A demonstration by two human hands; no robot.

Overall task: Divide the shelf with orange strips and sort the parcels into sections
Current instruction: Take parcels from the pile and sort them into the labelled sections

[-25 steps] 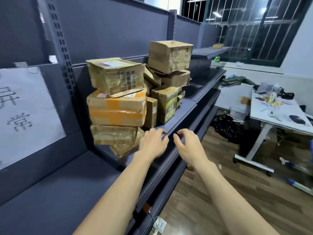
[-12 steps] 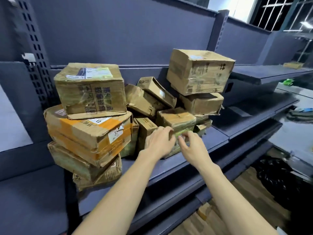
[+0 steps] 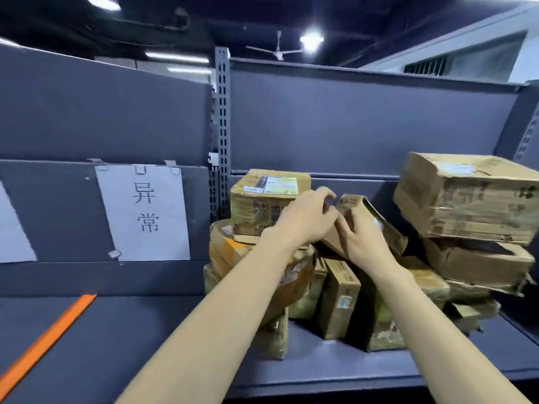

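A heap of worn cardboard parcels sits on the dark grey shelf point(image 3: 145, 345). My left hand point(image 3: 306, 217) and my right hand point(image 3: 361, 240) both close around a small tilted brown box point(image 3: 354, 204) in the middle of the heap. To its left a labelled box point(image 3: 262, 199) rests on an orange-taped box point(image 3: 230, 252). On the right a large box point(image 3: 466, 193) tops another stack. An orange strip point(image 3: 46, 339) lies diagonally on the shelf at lower left.
A white paper sign point(image 3: 145, 211) with two printed characters is taped to the back panel on the left. A perforated upright post point(image 3: 222, 126) splits the back panel. Small upright boxes point(image 3: 338, 298) stand at the heap's front.
My view swung left and up, bringing the sign and orange strip into sight. Both hands rose from the lower front boxes to the tilted box in the middle and took hold of it.
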